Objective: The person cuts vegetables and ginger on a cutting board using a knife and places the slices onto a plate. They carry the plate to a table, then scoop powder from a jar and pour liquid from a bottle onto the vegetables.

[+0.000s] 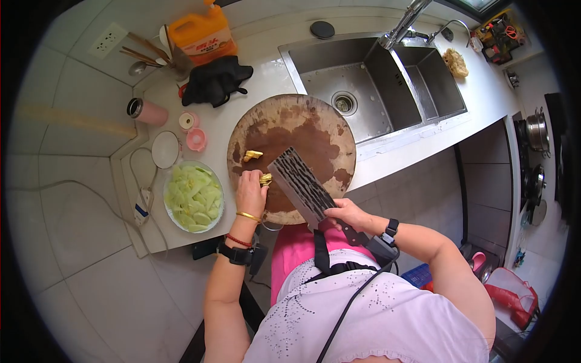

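Note:
A round wooden chopping board [302, 121], stained dark with wet patches, lies on the counter in front of me. My left hand [249, 192] is closed on ginger slices [265, 179] at the board's left part. Another piece of ginger [252, 155] rests just beyond my fingers. In my right hand [349, 216] is the handle of a cleaver [301, 184] with a dark-patterned blade. The blade slants over the board, its far end a little right of the ginger. Left of the board is a plate of sliced pale-green vegetable [193, 196].
A double sink [363, 85] adjoins the board at the back right. On the left stand a white dish [165, 150], pink cup [196, 139] and pink thermos [147, 112]. Behind are a black cloth [216, 81] and an orange jug [202, 37]. A power strip [143, 206] lies at the left edge.

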The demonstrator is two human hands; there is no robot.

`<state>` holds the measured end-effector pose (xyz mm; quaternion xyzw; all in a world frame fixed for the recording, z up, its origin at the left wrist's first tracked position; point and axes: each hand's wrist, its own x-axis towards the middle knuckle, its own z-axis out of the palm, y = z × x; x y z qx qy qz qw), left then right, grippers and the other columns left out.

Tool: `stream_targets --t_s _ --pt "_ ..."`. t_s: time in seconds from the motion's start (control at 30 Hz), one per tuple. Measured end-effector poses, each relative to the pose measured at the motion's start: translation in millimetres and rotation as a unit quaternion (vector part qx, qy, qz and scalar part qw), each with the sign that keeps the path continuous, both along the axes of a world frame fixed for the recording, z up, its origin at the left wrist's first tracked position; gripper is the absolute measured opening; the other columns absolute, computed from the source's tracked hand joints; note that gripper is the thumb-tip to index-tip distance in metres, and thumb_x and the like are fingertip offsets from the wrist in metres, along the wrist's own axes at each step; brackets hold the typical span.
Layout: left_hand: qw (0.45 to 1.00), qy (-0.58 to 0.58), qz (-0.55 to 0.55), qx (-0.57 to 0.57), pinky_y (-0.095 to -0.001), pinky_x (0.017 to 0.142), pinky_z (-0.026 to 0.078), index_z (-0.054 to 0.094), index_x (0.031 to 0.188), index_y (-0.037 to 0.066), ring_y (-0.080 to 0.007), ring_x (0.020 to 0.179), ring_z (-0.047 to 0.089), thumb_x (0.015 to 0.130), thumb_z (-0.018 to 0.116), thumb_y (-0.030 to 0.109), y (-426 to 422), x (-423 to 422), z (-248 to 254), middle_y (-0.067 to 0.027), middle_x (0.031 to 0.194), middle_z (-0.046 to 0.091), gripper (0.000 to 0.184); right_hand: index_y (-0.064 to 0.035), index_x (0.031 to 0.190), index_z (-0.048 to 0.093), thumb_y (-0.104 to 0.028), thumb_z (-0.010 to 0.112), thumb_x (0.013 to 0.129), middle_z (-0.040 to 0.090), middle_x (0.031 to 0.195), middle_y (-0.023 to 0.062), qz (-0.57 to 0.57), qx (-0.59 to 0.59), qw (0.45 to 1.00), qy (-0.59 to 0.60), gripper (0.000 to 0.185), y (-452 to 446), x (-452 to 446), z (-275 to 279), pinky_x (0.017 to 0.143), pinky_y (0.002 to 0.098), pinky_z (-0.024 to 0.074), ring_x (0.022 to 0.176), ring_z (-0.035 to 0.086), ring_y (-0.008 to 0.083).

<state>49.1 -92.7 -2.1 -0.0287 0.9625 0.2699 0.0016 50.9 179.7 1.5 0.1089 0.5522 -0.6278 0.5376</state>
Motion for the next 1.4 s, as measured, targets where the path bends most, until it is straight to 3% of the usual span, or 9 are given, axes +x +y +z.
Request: stream_targets --t_s 0.37,0.47,0.6,0.67,0.83,0.97,1.07,1.17,1.4 --pt "0.984 0.101 0.098 0.111 -0.0339 0.067 0.046 0.054 0.093 0.002 -0.0264 0.073 0.055 0.072 0.061 -0.003 2.0 17.3 -22.3 -0.0126 0.087 0.051 0.023 -0.0038 0.081 0.052 -0.012 0.053 0.086 0.05 0.058 0.0017 0.075 -0.01 0.997 0.013 0.009 -27.9 0.2 5.8 0.043 0.0223 0.0383 0.045 0.048 0.0097" --pt "0.972 0.062 0.164 0.156 -0.0374 0.076 0.044 0.054 0.091 0.003 -0.0315 0.085 0.053 0.075 0.059 0.001 -5.4 26.3 -3.3 -0.0135 0.092 0.051 0.017 -0.0038 0.081 0.053 -0.012 0.053 0.085 0.05 0.058 0.0015 0.085 -0.038 0.996 0.007 0.009 -49.0 -4.2 17.5 0.043 0.0226 0.0386 0.045 0.048 0.0095" --pt "0.963 0.145 0.202 0.106 -0.0361 0.078 0.044 0.055 0.093 0.002 -0.03 0.088 0.052 0.076 0.058 0.001 -43.9 37.9 21.6 -0.0134 0.093 0.05 0.017 -0.0037 0.075 0.051 -0.012 0.053 0.083 0.051 0.057 0.0014 0.15 -0.017 0.986 0.069 0.012 -96.6 -21.6 46.0 0.041 0.0231 0.0396 0.042 0.049 0.0093" --pt "0.951 0.211 0.222 0.034 -0.0285 0.063 0.047 0.057 0.093 0.003 -0.0205 0.073 0.054 0.078 0.059 0.001 -79.7 42.8 20.8 -0.01 0.09 0.05 0.016 -0.0034 0.076 0.051 -0.012 0.053 0.083 0.051 0.057 0.0013 0.172 -0.073 0.978 0.094 0.012 -121.1 -24.4 47.9 0.04 0.0235 0.039 0.042 0.049 0.0094" --pt "0.921 0.126 0.335 0.157 -0.024 0.06 0.048 0.061 0.091 0.001 -0.0113 0.064 0.057 0.083 0.057 0.005 -160.7 56.2 34.3 -0.0045 0.077 0.06 0.01 -0.0035 0.076 0.053 -0.014 0.053 0.084 0.051 0.057 0.0004 0.194 -0.083 0.969 0.132 0.013 -156.6 -32.6 63.1 0.041 0.0231 0.0375 0.043 0.048 0.0082" --pt "0.928 0.122 0.326 0.132 -0.022 0.058 0.048 0.063 0.09 0.0 -0.0071 0.063 0.056 0.084 0.057 0.008 -190.1 64.2 30.3 -0.0024 0.074 0.061 0.011 -0.0035 0.073 0.055 -0.015 0.052 0.084 0.051 0.054 -0.0007 0.224 -0.047 0.945 0.235 0.015 -154.4 -43.8 67.7 0.041 0.0231 0.0363 0.043 0.048 0.0063" --pt "0.922 0.15 0.324 0.149 -0.0249 0.058 0.047 0.064 0.088 0.001 -0.0137 0.062 0.06 0.079 0.061 0.007 -193.9 65.3 34.8 -0.0066 0.073 0.063 0.011 -0.0029 0.074 0.055 -0.015 0.052 0.083 0.051 0.054 -0.0005 0.236 -0.011 0.941 0.243 0.015 -150.9 -48.1 82.1 0.041 0.0231 0.0366 0.043 0.047 0.0063" --pt "0.899 0.076 0.348 0.255 -0.0218 0.06 0.048 0.062 0.09 -0.001 -0.0079 0.063 0.056 0.083 0.058 0.006 -192.8 69.6 52.2 -0.002 0.072 0.059 0.011 -0.0019 0.075 0.056 -0.015 0.052 0.083 0.051 0.054 -0.0006 0.254 0.005 0.928 0.273 0.016 -144.1 -51.1 94.5 0.041 0.0233 0.0366 0.043 0.047 0.0064" --pt "0.949 0.021 0.249 0.192 -0.0221 0.066 0.048 0.062 0.092 -0.002 -0.0103 0.067 0.059 0.081 0.058 0.003 -184.4 92.5 35.3 -0.0046 0.079 0.061 0.012 -0.0012 0.081 0.06 -0.015 0.053 0.083 0.05 0.054 -0.0005 0.218 0.042 0.936 0.274 0.016 -113.3 -53.4 98.6 0.042 0.0238 0.0373 0.043 0.047 0.0066"
